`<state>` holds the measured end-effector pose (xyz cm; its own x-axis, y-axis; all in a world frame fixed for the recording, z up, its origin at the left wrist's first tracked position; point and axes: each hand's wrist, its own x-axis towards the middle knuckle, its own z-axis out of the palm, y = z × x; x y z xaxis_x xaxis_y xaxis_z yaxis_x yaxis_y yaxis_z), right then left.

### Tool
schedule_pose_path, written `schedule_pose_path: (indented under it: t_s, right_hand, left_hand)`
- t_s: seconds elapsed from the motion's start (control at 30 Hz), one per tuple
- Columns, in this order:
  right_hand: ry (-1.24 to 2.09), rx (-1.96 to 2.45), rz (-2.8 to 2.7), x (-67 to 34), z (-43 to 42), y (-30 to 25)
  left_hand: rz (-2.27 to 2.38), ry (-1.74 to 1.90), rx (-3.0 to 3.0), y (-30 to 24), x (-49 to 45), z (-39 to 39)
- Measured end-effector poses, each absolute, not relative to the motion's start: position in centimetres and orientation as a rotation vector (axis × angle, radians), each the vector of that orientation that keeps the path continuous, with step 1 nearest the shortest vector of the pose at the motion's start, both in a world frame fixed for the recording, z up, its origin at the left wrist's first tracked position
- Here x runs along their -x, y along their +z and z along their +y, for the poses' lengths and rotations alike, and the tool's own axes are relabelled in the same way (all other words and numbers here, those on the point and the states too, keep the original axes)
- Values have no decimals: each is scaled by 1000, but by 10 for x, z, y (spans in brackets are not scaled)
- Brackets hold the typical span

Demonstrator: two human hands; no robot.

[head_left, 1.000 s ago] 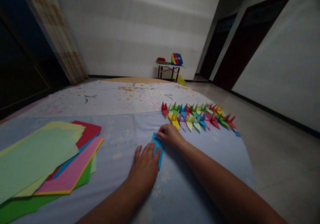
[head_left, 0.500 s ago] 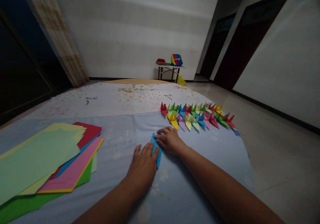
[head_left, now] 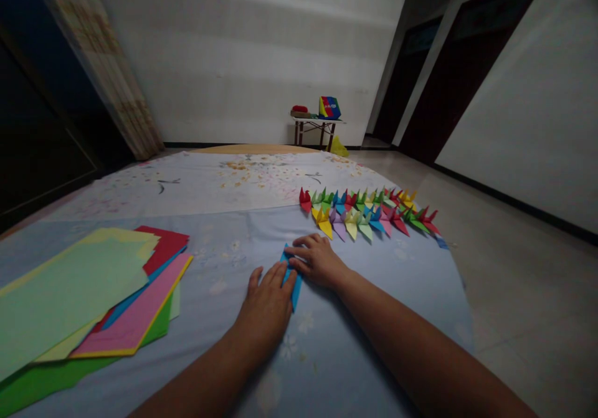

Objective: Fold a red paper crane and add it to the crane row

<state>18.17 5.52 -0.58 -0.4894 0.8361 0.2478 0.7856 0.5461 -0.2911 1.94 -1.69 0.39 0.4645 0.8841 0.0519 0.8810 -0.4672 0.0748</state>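
- While a loose stack of coloured paper is spreading across the left of the bench, its pale green top sheet is covering much of the others, and red, blue, pink and green edges are showing on its right side.
- Left forearm is reaching up from the bottom edge, slanting toward the middle, and the left hand is lying palm down, its fingers slightly apart and pointing forward; it is resting flat over a narrow folded blue paper rather than gripping it.
- That blue paper is lying on the pale blue cloth in the middle, running lengthwise away from the person, with its far tip and its near right edge showing between the hands.
- Right forearm is coming in from the lower right, and the right hand is bending over the far part of the paper, fingers curling leftward and touching it; whether they are pinching it, I cannot tell.
- Beyond the right hand, two rows of folded paper cranes in many colours are standing toward the bench's right edge.
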Motion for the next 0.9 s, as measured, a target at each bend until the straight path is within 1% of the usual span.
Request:
schedule_pose_path:
  t_s: [0.1, 0.27, 0.37, 0.53, 0.67, 0.9]
  right_hand:
    - [193, 1335, -2425, -182, 57, -8]
    - [187, 1334, -2429, -182, 58, -11]
    - [170, 1314, -2423, -182, 57, -11]
    - [169, 1306, -2411, -182, 56, -10]
    - [178, 1306, -2406, -181, 56, -11]
    - [179, 1312, -2413, -181, 55, -9]
  left_hand:
    - [1559, 146, -2634, 5, -15, -15]
    - [1326, 116, -2502, 23, 10, -1]
    - [1402, 199, -2485, 32, 25, 5]
    - [1396, 98, -2592, 23, 35, -5]
    - [1380, 115, -2694, 13, 32, -13]
    - [1491, 93, -2698, 14, 21, -19]
